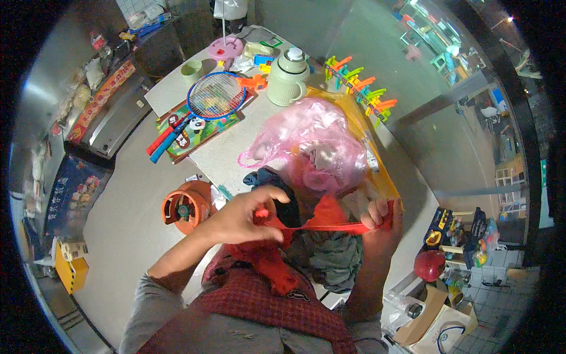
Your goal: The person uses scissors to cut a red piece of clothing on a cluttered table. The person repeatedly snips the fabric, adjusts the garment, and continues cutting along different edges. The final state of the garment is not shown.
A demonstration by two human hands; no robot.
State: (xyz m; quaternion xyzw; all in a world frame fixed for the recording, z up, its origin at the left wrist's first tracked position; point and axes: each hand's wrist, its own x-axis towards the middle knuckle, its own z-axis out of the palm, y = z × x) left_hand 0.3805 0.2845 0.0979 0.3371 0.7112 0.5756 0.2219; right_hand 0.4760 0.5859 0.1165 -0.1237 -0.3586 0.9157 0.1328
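A red cloth garment (329, 212) is stretched taut across my front, its edge pulled nearly straight between my hands. My left hand (247, 217) has a bunch of the fabric in its curled fingers, while thumb and index finger stand apart. At the other end, my right hand (378, 217) grips the edge in closed fingers. Loose red fabric hangs down over my dark red checked apron (256, 305). Just beyond my left hand lies a dark cloth (272, 181). Grey-green folded cloth (331, 259) is below the stretched edge. A pink plastic bag (305, 128) holding light-coloured contents lies ahead on the table.
On the table (225, 150) stand a pale green thermos jug (287, 77) and a green cup (192, 71). Badminton rackets (216, 96) rest on a panda-printed box (199, 128). An orange gas cylinder (188, 208) is left of the table; a cardboard box (424, 314) is at right.
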